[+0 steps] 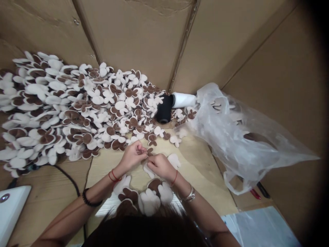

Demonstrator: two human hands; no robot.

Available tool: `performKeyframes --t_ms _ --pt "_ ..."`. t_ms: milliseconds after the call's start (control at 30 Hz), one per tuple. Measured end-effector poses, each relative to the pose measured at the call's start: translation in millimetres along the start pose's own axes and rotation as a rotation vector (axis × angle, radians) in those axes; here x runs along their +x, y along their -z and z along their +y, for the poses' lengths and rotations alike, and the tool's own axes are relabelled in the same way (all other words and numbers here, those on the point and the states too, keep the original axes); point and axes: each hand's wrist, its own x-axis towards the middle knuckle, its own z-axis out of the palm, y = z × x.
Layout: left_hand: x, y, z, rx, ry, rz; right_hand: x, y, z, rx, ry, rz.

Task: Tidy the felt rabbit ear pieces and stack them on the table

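Observation:
Over the middle of the table, my left hand (134,154) is closed, thumb and fingertips pinched together; what is in the pinch is too small to make out. Close beside it, my right hand (162,166) is curled shut at a small brown-and-white plush piece (149,150), whose brown part shows between the two hands. A white plush piece (174,161) lies just beyond my right hand. Nearer to me are several larger bunny-shaped plush pieces, among them a white one (149,201) and a brown-faced one (128,195).
A big heap of plush pieces (64,103) covers the left and back. Black (163,109) and white (183,100) thread cones lie against the cardboard wall (138,37). To the right is a clear plastic bag (218,130) with pieces inside. A white device (15,209) sits at left.

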Motion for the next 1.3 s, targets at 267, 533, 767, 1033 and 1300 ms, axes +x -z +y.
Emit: performKeyframes --t_ms 267,533,767,1033,1300 --pt "-2 -5.4 -7 0.023 0.083 -0.288 1 14 -3 0.263 -0.052 -0.020" --pt "0 4.3 2 -0.201 0.189 -0.244 7 3 5 0.238 -0.130 -0.006" --pt "-2 -7.0 0 -0.009 -0.024 0.057 1 3 -4 0.235 -0.024 -0.009" --pt "-2 3.9 1 -0.131 0.182 -0.474 10 -8 10 0.563 -0.190 0.164" --pt "2 -4.4 -4 0.014 -0.056 0.138 -1 -10 -11 0.326 -0.052 0.105"
